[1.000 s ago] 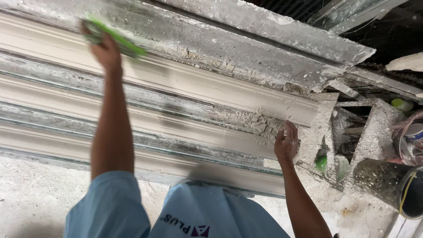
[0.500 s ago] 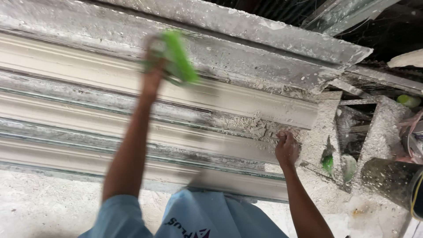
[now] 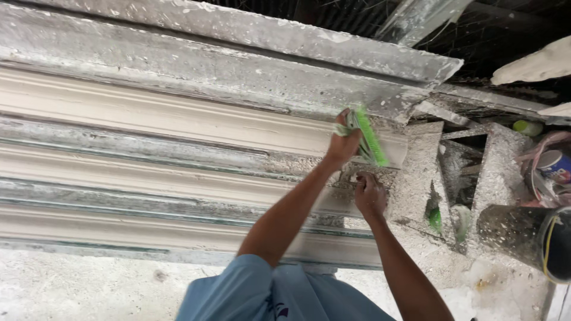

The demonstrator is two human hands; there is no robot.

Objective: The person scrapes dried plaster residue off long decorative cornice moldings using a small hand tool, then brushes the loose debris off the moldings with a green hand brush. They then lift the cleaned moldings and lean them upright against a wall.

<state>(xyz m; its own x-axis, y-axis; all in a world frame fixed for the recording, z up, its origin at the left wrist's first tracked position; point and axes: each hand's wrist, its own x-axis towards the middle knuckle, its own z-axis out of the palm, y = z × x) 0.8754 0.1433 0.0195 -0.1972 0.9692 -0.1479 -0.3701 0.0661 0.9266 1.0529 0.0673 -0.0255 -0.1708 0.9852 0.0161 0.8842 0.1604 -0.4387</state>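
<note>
Head view showed your left hand (image 3: 344,144), clenched on the green brush (image 3: 370,137), had swept from the far left along the moulding (image 3: 178,119) to its right end, while your right hand (image 3: 370,196) stayed spread flat just below.

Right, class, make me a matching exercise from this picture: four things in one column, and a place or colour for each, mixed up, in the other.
1. brush
2. left hand
3. right hand
4. bucket

a. dark, at the right edge
b. bright green
c. pressed flat on the moulding
d. gripping the brush

Pairs: 1-b, 2-d, 3-c, 4-a
</note>
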